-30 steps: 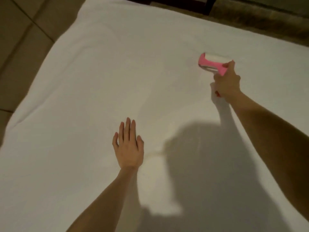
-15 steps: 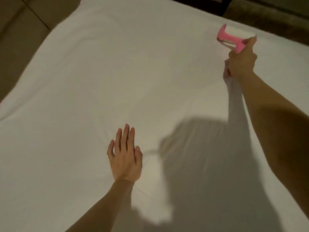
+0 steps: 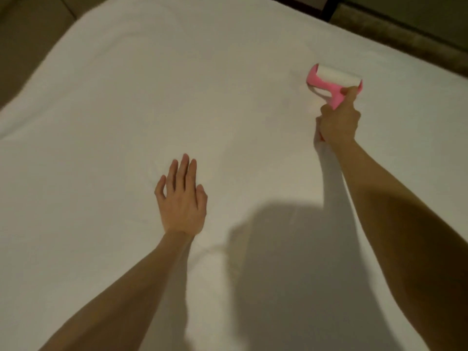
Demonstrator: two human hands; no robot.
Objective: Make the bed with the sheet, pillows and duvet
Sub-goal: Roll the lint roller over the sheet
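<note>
The white sheet [image 3: 177, 84] lies spread flat over the bed, and its far edge runs diagonally toward the right. The left hand [image 3: 181, 201] rests palm-down on it, fingers straight and nearly together, pointing away. The right hand [image 3: 338, 122] has its fingers curled round a pink lint roller [image 3: 326, 81]. The handle points away from the person, and the white roll lies crosswise on the sheet.

I'm looking at a bedroom. A wide bed under a smooth white sheet [image 3: 177, 97] fills nearly my whole view. Past its left edge I see a floor [image 3: 27, 36] of large beige tiles. Beyond the far edge are a dark post [image 3: 329, 7] and a brownish strip [image 3: 395, 29], which I can't identify. A pink lint roller [image 3: 334, 84] on the sheet suggests housekeeping.
</note>
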